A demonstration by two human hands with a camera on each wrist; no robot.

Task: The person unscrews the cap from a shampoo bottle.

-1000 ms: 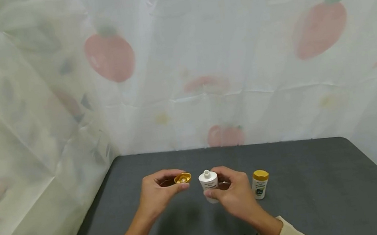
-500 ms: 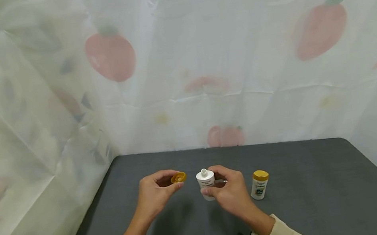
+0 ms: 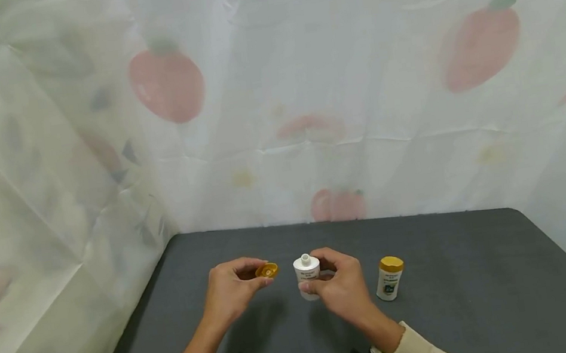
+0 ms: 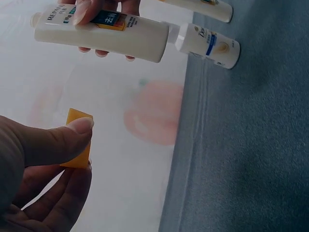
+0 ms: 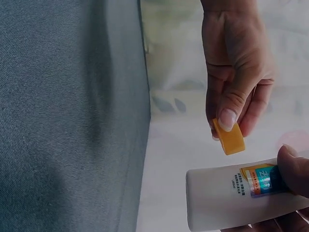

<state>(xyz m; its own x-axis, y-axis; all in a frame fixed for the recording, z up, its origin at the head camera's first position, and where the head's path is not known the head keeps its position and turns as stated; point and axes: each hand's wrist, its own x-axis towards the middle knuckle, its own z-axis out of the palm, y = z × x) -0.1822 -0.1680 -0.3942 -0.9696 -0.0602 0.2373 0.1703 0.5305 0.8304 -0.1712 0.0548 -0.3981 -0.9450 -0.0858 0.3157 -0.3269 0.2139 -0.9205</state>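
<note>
My left hand [image 3: 231,290] pinches a yellow bottle cap [image 3: 267,270] between thumb and fingers, its hollow underside facing the head camera. In the left wrist view the cap [image 4: 77,140] shows side-on. My right hand [image 3: 344,285] grips a white shampoo bottle [image 3: 307,268], held upright above the table with its bare neck showing. The bottle's label [image 5: 263,180] shows in the right wrist view. Cap and bottle are apart, cap on the left. A matching white bottle with a yellow cap [image 3: 390,278] stands on the table right of my right hand.
A smaller white Dove bottle [image 4: 208,46] stands on the table in the left wrist view; my right hand mostly hides it in the head view. The dark grey table [image 3: 468,295] meets a pale fruit-printed curtain [image 3: 272,99] at the back and left.
Both hands have drifted slightly left, the right one carrying the shampoo bottle and the left one the cap. The cap's tilt has changed a little. The standing yellow-capped bottle stays put.
</note>
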